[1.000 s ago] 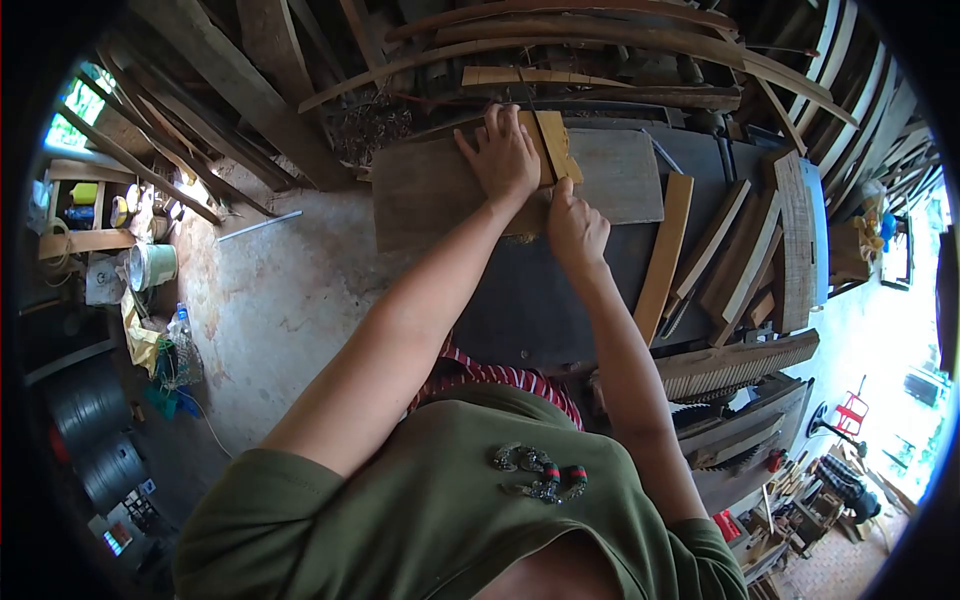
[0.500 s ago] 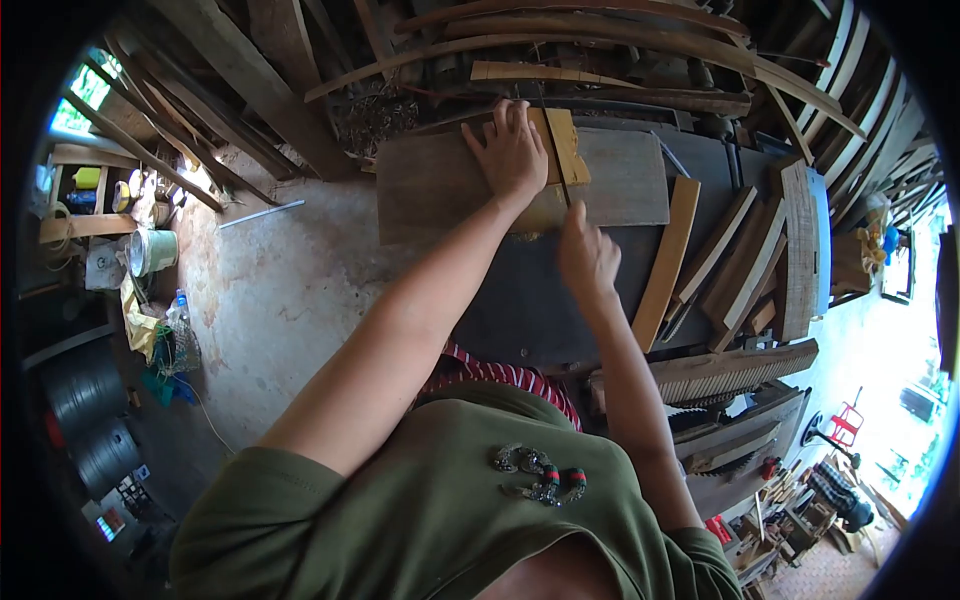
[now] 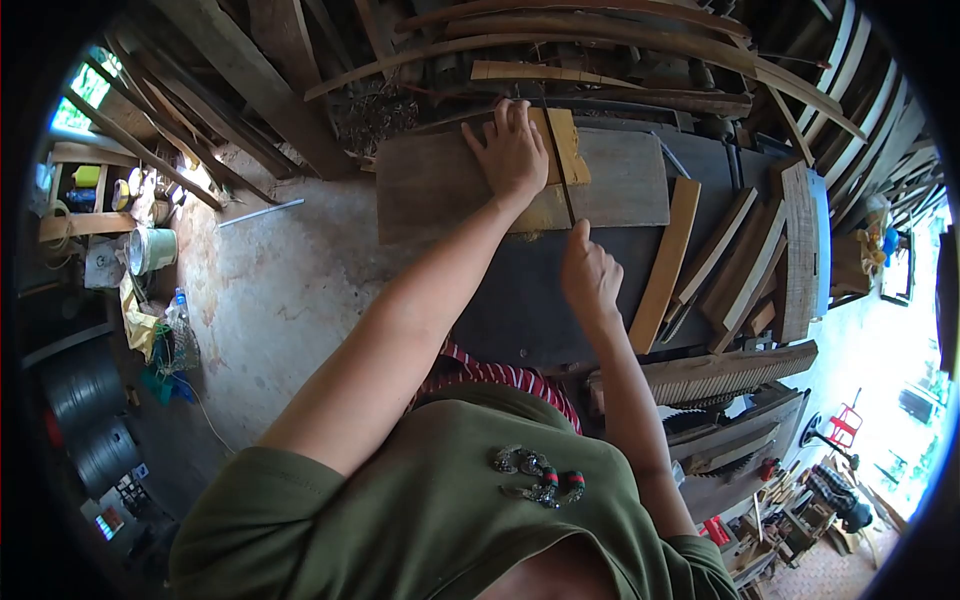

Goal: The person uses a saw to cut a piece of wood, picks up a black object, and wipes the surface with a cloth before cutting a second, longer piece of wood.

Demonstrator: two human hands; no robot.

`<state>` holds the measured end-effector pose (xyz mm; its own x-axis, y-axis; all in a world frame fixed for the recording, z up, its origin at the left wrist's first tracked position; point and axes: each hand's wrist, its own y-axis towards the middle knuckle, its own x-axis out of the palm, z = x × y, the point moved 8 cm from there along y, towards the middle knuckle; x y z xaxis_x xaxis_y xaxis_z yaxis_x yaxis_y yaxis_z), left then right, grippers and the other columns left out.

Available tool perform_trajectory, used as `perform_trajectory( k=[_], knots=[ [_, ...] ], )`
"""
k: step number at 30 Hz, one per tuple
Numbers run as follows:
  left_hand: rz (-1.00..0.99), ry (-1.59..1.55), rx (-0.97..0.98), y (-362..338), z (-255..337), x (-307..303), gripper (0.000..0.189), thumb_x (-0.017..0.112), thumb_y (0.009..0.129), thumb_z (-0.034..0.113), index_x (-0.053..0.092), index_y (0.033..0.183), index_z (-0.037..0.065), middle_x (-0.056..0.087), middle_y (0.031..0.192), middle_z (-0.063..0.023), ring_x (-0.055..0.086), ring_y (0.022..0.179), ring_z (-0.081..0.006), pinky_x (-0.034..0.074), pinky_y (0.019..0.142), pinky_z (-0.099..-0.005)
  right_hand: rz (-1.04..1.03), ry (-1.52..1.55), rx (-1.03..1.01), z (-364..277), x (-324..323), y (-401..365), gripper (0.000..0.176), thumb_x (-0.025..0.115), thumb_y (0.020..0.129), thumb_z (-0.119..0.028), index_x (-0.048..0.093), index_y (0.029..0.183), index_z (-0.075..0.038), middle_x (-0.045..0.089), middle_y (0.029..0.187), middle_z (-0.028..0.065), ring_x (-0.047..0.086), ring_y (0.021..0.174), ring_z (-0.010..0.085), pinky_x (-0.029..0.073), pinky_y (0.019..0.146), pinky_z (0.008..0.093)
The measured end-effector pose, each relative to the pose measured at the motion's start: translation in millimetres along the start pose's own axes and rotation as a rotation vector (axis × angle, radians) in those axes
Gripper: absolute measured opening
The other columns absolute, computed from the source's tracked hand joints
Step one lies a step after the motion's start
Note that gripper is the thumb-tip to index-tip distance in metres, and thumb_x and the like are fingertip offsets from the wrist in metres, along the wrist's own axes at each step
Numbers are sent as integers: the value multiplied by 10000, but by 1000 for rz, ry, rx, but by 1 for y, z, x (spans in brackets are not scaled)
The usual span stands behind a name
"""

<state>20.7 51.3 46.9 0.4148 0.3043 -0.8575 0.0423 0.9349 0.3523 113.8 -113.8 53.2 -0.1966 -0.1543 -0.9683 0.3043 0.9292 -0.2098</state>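
My left hand [image 3: 513, 155] lies spread on a yellowish wood piece [image 3: 568, 140], pressing it down, thumb out to the left. Under both is a wide grey-brown board [image 3: 625, 190] on a dark table [image 3: 520, 310]. My right hand [image 3: 592, 270] is closed in a fist at the near end of a thin, dark saw [image 3: 561, 172]; its handle is hidden inside the fingers. The blade runs away from me across the yellowish wood, just right of my left hand. Sawdust shows at the board's near edge.
Wood strips [image 3: 668, 262] and offcuts lie on the table's right side. Long curved planks [image 3: 600, 30] are stacked beyond it. A bucket [image 3: 153, 250] stands at the left, past the concrete floor [image 3: 280, 270]. A toothed wooden piece [image 3: 725, 370] lies at the lower right.
My right hand has drawn the saw slightly toward me, so more of the blade shows at the near end. My left hand and the wood have stayed put.
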Motion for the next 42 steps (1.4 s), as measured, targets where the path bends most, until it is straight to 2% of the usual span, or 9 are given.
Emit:
perform_trajectory(
  k=[5, 13, 18, 22, 25, 30, 34, 39, 42],
  knots=[
    [16, 11, 12, -2, -1, -5, 351, 459, 973, 243, 491, 1314, 165, 462, 1377, -66, 529, 1179, -277, 205, 1112, -635, 166, 29, -74, -19, -12, 47, 108, 463, 915, -118, 503, 998, -63, 696, 732, 170, 708, 700, 352, 560, 612, 462],
    [-33, -4, -10, -2, -1, -1, 353, 449, 979, 248, 489, 1318, 157, 456, 1381, -62, 522, 1184, -279, 202, 1114, -629, -1, 50, -15, 1, 2, 2, 201, 500, 885, -137, 471, 1064, -52, 684, 721, 199, 701, 698, 380, 547, 610, 488],
    [-2, -6, 0, -3, -1, -4, 362, 449, 976, 246, 487, 1326, 163, 447, 1391, -65, 524, 1179, -280, 195, 1119, -624, 112, 62, -47, -22, -13, 58, 108, 449, 919, -126, 498, 986, -58, 702, 777, 190, 707, 743, 368, 554, 632, 473],
    [-48, -4, -20, -1, -2, -2, 366, 449, 975, 246, 487, 1329, 161, 446, 1392, -66, 524, 1180, -279, 192, 1122, -624, 85, 57, -49, -11, -13, 26, 112, 456, 915, -126, 497, 992, -56, 702, 777, 193, 707, 746, 370, 556, 628, 470],
    [-36, -6, -12, -2, -3, -2, 365, 450, 974, 246, 490, 1326, 158, 444, 1394, -67, 524, 1179, -279, 190, 1123, -624, -60, 6, 8, 0, -3, 6, 116, 455, 917, -126, 496, 993, -48, 701, 772, 193, 706, 741, 371, 558, 630, 470],
    [-8, 2, -1, -2, 0, -4, 364, 451, 974, 248, 491, 1324, 154, 450, 1387, -65, 522, 1179, -278, 186, 1123, -626, 143, 59, -87, -17, -11, 54, 162, 463, 914, -140, 502, 1030, -35, 689, 730, 198, 699, 684, 377, 552, 607, 478],
    [-15, 0, -3, -2, 0, -1, 363, 449, 977, 249, 489, 1325, 154, 452, 1384, -65, 520, 1180, -278, 188, 1121, -629, 148, 87, -92, -11, -12, 34, 176, 476, 906, -144, 499, 1044, -36, 685, 721, 194, 693, 679, 386, 546, 601, 483],
    [-44, -27, -15, -3, -2, -3, 360, 444, 981, 253, 485, 1326, 158, 452, 1385, -62, 520, 1181, -277, 191, 1121, -629, 9, 93, -12, 3, -5, -9, 183, 499, 898, -147, 487, 1044, -37, 680, 712, 189, 687, 685, 399, 543, 605, 491],
    [-33, -12, -8, -3, -1, -1, 360, 442, 983, 257, 487, 1326, 157, 449, 1386, -60, 522, 1177, -278, 191, 1121, -628, 91, 66, -62, -2, 0, 27, 184, 496, 906, -159, 486, 1046, -39, 684, 722, 189, 691, 679, 387, 545, 597, 487]
  ],
)
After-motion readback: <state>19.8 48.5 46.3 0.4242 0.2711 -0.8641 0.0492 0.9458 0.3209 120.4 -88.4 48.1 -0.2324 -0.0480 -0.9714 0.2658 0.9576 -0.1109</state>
